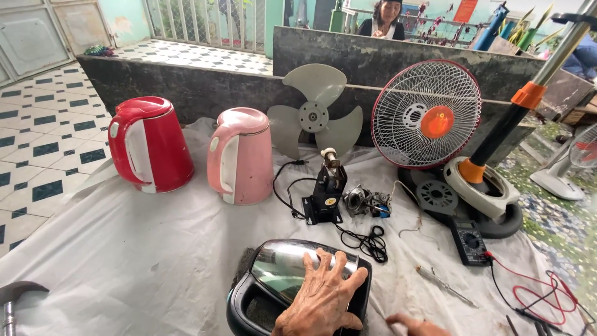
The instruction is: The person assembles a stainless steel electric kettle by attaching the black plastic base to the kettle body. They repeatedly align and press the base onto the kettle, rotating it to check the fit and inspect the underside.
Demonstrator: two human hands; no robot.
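Near the front edge of the white cloth (143,261) lies a black appliance with a shiny steel lid (292,274). The left hand (320,298) rests flat on that lid, fingers spread, its grip released and closing on nothing. The right hand (413,325) shows only partly at the lower edge; I cannot tell its grip. Behind stand a red kettle (149,144), a pink kettle (241,155), a grey fan blade (315,115) and a small motor (326,193).
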